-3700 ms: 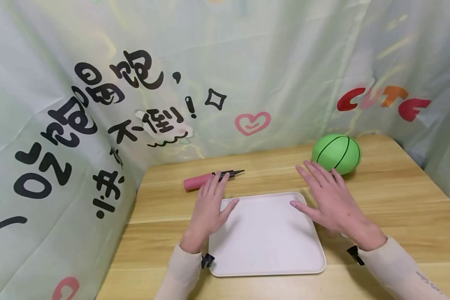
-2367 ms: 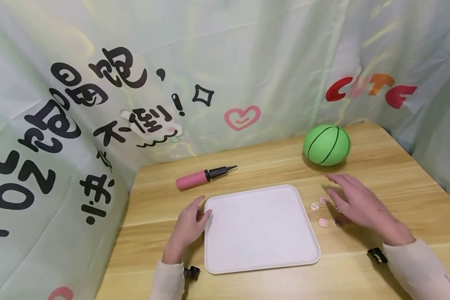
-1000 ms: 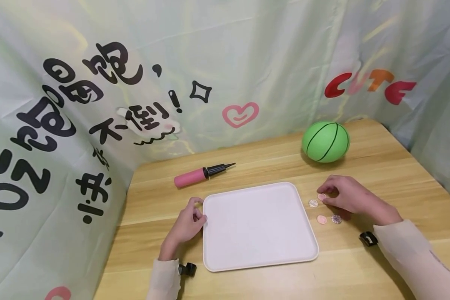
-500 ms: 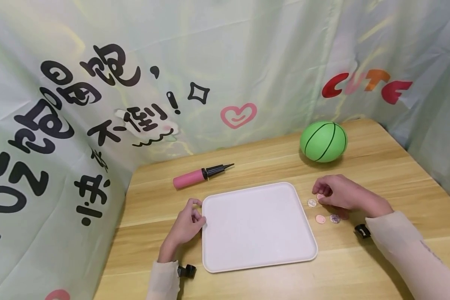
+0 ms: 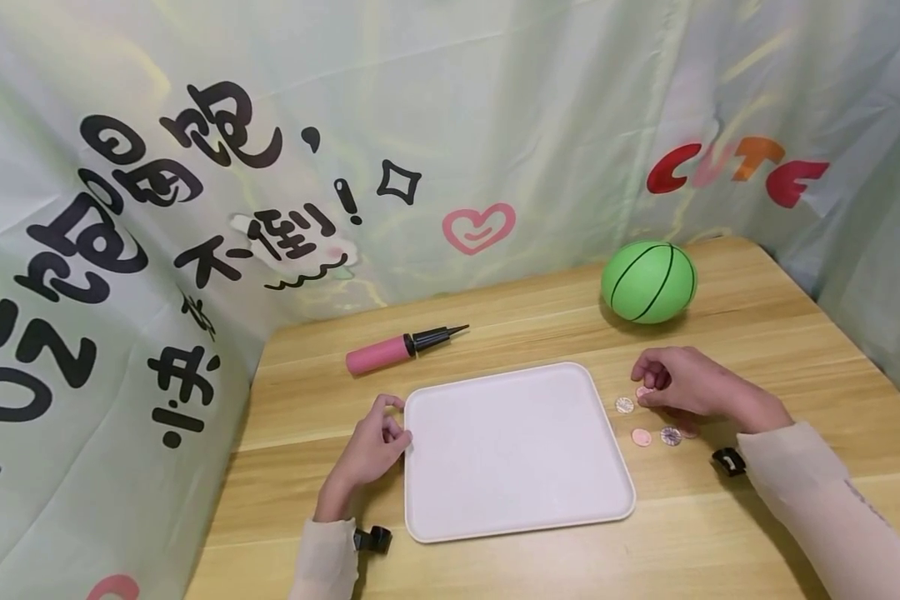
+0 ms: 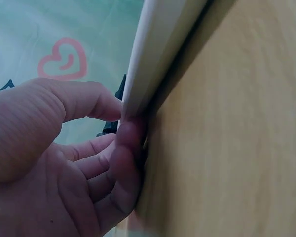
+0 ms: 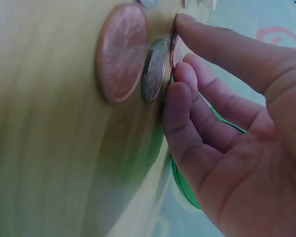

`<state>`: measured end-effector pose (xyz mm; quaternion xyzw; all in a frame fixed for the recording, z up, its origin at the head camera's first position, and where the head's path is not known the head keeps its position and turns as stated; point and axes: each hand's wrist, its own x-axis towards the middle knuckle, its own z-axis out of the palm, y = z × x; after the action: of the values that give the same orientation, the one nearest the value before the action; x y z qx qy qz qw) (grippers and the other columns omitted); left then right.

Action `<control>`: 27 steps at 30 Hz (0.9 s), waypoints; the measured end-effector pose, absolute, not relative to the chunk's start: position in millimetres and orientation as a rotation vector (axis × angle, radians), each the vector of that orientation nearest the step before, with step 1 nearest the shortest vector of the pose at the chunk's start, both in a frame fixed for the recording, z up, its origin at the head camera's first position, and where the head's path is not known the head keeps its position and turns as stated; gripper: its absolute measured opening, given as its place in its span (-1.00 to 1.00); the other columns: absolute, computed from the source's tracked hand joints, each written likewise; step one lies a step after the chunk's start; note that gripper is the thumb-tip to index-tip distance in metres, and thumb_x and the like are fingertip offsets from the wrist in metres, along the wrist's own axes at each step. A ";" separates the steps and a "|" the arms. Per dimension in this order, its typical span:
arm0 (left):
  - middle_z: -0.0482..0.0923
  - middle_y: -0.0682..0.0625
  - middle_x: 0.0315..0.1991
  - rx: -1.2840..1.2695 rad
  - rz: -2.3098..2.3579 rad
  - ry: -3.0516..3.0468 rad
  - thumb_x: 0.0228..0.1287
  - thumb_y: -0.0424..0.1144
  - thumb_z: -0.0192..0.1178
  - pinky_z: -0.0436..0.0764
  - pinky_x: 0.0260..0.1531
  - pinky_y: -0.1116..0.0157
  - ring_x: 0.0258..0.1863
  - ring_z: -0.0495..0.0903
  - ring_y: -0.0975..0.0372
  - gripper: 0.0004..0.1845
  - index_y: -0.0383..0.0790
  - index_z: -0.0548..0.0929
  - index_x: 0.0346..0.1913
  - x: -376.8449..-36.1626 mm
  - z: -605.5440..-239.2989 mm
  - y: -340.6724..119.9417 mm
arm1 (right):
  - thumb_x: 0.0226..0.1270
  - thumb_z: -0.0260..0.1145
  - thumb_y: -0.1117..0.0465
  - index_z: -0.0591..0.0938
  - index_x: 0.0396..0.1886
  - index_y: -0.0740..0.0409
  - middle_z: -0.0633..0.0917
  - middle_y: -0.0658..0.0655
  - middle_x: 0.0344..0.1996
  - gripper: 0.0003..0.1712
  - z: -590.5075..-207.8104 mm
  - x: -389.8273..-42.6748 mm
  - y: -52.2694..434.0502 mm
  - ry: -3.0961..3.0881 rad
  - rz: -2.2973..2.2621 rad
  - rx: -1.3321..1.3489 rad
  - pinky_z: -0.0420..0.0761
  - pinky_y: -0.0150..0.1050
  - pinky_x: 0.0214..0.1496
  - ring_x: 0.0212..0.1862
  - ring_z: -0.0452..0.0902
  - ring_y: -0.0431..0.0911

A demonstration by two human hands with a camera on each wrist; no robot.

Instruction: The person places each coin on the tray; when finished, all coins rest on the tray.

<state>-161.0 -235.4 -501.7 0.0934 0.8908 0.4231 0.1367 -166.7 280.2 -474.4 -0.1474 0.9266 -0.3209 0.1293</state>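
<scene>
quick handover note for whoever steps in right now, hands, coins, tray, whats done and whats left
Left hand: fingers curled at the left edge of the white tray, steadying it.
Right hand: thumb and fingertips closing on a copper coin on the table, not lifted yet.
Other coins: one silvery, one copper, one silvery, all right of the tray; another may hide under the hand.
Done: no coin is in the tray.
Left: judging by the grasp, probably moving the coins into the tray.

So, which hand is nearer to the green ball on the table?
The right. The right hand is just in front of the green ball, fingers curled over the coins. The left hand is far off, pinching the left edge of the white tray.
</scene>
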 end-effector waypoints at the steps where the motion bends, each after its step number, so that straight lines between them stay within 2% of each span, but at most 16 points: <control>1: 0.67 -0.05 -0.39 0.273 1.230 2.566 0.50 -0.44 0.30 0.54 -0.45 0.41 -0.46 0.57 0.23 -0.53 -0.25 0.41 0.35 -160.6 -501.2 -234.8 | 0.34 0.59 0.27 0.70 -0.09 0.25 0.66 -0.02 -0.34 -0.73 -474.4 -167.0 280.2 2.693 -0.924 -0.428 0.59 -0.37 -0.22 -0.26 0.52 -0.20; 8: 0.71 -0.11 -0.39 0.296 1.290 2.498 0.52 -0.45 0.28 0.69 -0.49 0.36 -0.51 0.65 0.19 -0.54 -0.29 0.39 0.35 -159.5 -501.6 -232.1 | 0.37 0.56 0.30 0.69 -0.07 0.25 0.66 -0.01 -0.33 -0.76 -472.4 -168.5 276.8 2.676 -0.860 -0.440 0.58 -0.35 -0.22 -0.25 0.52 -0.17; 27: 0.72 -0.13 -0.38 0.318 1.294 2.503 0.51 -0.46 0.29 0.72 -0.45 0.36 -0.50 0.67 0.20 -0.53 -0.28 0.40 0.36 -160.0 -504.2 -234.8 | 0.38 0.51 0.37 0.69 -0.09 0.24 0.65 -0.01 -0.33 -0.82 -475.9 -165.5 275.1 2.672 -0.888 -0.449 0.57 -0.37 -0.20 -0.24 0.51 -0.18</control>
<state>-160.0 -234.8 -504.2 0.1109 0.8723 0.4512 0.1525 -165.5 275.1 -475.9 -0.1559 0.9273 -0.3080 0.1446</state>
